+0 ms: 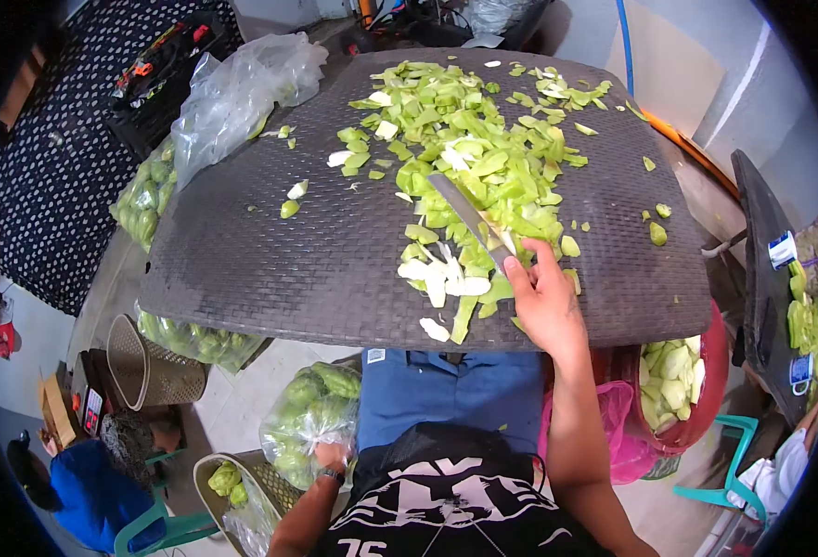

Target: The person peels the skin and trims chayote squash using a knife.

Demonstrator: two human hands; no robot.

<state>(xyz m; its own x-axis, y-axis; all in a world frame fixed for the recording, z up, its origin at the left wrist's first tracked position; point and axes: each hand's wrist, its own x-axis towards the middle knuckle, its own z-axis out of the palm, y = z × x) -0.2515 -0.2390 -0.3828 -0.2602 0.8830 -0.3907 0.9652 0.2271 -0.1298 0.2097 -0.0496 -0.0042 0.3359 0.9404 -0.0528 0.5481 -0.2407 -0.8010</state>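
Observation:
My right hand [550, 304] grips a knife [464, 212] over the near side of the table, its blade pointing up and to the left across the peelings. Green peelings [483, 139] lie in a wide heap under and beyond the blade, with pale cut pieces [437, 276] to the left of my right hand. Low on my left, my left hand [332, 453] is at a clear plastic bag [311, 418] full of green chayotes. The bag and its contents hide the fingers of that hand.
The dark woven-top table [270, 269] carries a crumpled plastic bag [242, 93] at its left edge. A red tub [713, 390] of peeled pieces stands at the right. A basket [218, 473] with chayotes is at lower left. People sit at both sides.

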